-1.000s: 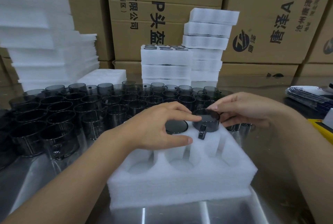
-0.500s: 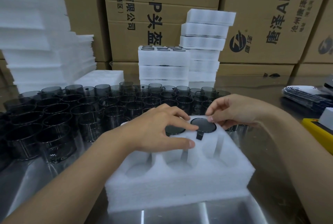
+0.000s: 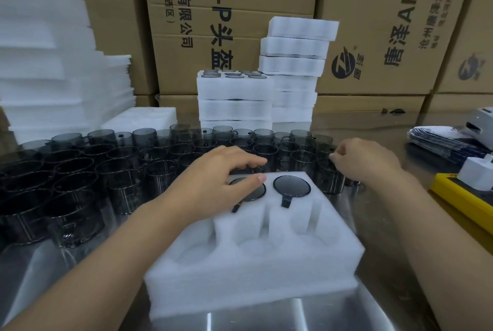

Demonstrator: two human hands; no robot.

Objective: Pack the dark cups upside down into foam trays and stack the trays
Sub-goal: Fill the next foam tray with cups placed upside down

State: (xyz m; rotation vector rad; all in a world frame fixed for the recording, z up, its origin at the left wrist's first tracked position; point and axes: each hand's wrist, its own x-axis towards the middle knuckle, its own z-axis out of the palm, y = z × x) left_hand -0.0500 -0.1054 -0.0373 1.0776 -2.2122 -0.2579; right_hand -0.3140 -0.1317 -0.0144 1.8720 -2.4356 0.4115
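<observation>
Two dark cups point(image 3: 292, 186) now sit upside down, side by side in the far row of the foam tray point(image 3: 266, 272); the right one has dropped fully into its pocket. Your right hand point(image 3: 365, 157) has left it and curls at the rim of a loose cup point(image 3: 329, 176) just beside the tray, though whether it pinches yet cannot be told. Your left hand point(image 3: 213, 178) lies spread, thumb over the left cup, and the near pockets are empty, so filling goes on.

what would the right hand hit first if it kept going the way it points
Probably the loose cup standing just off the far right corner of the foam tray: the right hand points left and away, its curled fingertips at that cup's rim. Contact is unclear.
</observation>
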